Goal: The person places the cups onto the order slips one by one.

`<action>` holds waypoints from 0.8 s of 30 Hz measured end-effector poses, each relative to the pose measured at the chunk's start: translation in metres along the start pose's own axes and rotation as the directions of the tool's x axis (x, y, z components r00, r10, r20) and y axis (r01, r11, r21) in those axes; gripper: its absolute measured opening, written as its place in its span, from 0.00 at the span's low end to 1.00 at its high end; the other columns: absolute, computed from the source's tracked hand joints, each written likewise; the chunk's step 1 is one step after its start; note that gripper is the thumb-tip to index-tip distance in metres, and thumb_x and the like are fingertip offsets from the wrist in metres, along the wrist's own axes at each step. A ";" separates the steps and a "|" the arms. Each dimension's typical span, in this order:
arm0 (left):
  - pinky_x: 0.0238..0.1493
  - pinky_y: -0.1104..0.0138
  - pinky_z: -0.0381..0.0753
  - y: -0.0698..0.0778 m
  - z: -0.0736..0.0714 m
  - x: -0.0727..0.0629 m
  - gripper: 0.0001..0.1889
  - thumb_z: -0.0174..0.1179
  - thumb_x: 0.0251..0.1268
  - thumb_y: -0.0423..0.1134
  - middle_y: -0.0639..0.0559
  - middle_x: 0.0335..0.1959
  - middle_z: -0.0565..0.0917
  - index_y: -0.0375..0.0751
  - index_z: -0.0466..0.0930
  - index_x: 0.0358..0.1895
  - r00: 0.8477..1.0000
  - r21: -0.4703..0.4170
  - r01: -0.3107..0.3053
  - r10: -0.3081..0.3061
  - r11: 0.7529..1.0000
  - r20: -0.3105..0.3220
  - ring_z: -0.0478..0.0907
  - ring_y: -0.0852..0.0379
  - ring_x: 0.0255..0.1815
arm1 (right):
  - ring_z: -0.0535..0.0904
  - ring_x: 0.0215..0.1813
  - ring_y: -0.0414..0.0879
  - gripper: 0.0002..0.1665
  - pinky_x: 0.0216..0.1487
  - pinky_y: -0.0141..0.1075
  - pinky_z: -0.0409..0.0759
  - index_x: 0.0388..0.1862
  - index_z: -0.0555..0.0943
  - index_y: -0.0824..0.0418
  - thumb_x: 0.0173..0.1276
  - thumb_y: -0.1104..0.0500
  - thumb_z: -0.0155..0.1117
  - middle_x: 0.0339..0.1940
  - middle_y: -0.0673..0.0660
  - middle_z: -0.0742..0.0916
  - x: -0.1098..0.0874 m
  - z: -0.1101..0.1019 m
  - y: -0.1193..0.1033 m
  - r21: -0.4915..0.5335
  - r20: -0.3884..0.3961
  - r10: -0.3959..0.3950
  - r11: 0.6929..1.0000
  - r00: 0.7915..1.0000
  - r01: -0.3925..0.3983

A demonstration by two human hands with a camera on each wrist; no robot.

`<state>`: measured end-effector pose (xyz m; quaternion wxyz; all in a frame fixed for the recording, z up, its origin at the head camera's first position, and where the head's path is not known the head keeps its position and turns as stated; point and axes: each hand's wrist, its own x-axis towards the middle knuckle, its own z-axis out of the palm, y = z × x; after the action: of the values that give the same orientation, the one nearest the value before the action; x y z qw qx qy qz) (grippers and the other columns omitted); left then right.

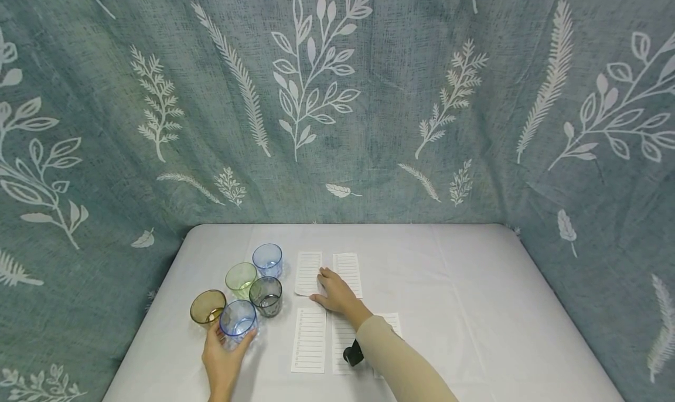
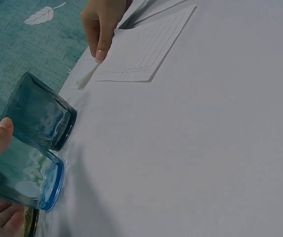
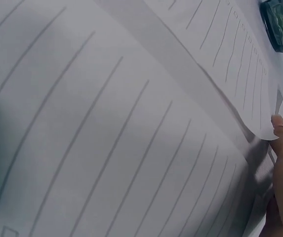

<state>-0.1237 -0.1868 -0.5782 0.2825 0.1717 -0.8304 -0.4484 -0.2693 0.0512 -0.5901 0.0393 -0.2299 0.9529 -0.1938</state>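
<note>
My left hand [image 1: 224, 355] holds a blue glass tumbler [image 1: 238, 319], thumb on one side and fingers on the other. Close around that glass stand an amber glass [image 1: 207, 306], a smoky grey glass [image 1: 266, 299], a green glass [image 1: 241, 279] and another blue glass [image 1: 268, 258]. With thumb and fingers, my right hand [image 1: 337, 293] pinches the edge of a lined checklist sheet [image 1: 308, 270]. The sheet's edge curls up by the right thumb [image 3: 278, 129] in the right wrist view. Another lined sheet [image 1: 348, 270] lies partly beneath the right hand.
In the front row lie more lined sheets, one at the left [image 1: 309, 340] and others partly covered by the right sleeve [image 1: 401, 355]. A black strap mount [image 1: 354, 353] shows at the right forearm. Behind the white table [image 1: 464, 308] hangs a leaf-patterned curtain [image 1: 369, 132].
</note>
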 end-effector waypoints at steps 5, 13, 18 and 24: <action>0.49 0.45 0.75 0.003 0.002 0.000 0.38 0.76 0.39 0.36 0.24 0.46 0.76 0.21 0.67 0.54 0.999 -0.005 0.034 -0.034 0.999 -0.002 0.75 0.31 0.45 | 0.61 0.71 0.56 0.38 0.70 0.45 0.62 0.62 0.71 0.70 0.64 0.43 0.61 0.69 0.64 0.69 0.000 -0.001 0.001 0.028 -0.010 -0.004 1.000 1.000 0.004; 0.51 0.45 0.74 0.003 0.004 0.001 0.40 0.76 0.40 0.37 0.23 0.48 0.75 0.22 0.65 0.56 0.997 -0.012 0.079 -0.079 0.997 0.014 0.74 0.31 0.48 | 0.63 0.70 0.55 0.33 0.70 0.43 0.63 0.62 0.72 0.69 0.67 0.47 0.59 0.68 0.63 0.71 0.000 -0.004 0.000 -0.002 -0.002 0.001 1.000 1.000 -0.002; 0.54 0.44 0.73 0.001 0.004 0.000 0.40 0.76 0.39 0.38 0.23 0.50 0.74 0.23 0.65 0.57 0.995 -0.020 0.097 -0.096 0.995 0.022 0.73 0.29 0.50 | 0.64 0.70 0.55 0.33 0.69 0.44 0.63 0.60 0.73 0.69 0.65 0.46 0.60 0.67 0.63 0.71 -0.002 -0.002 0.001 0.005 -0.011 0.000 1.000 1.000 0.000; 0.55 0.44 0.72 0.002 0.006 0.000 0.41 0.77 0.38 0.38 0.23 0.50 0.74 0.24 0.65 0.57 0.993 -0.032 0.117 -0.117 0.993 0.004 0.73 0.29 0.51 | 0.63 0.70 0.54 0.34 0.70 0.44 0.63 0.61 0.73 0.68 0.65 0.44 0.60 0.67 0.62 0.71 -0.003 -0.002 0.001 -0.012 -0.022 -0.011 1.000 1.000 0.011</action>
<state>-0.1271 -0.1815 -0.5790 0.2577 0.2150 -0.8120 -0.4775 -0.2676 0.0540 -0.5892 0.0263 -0.2334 0.9531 -0.1910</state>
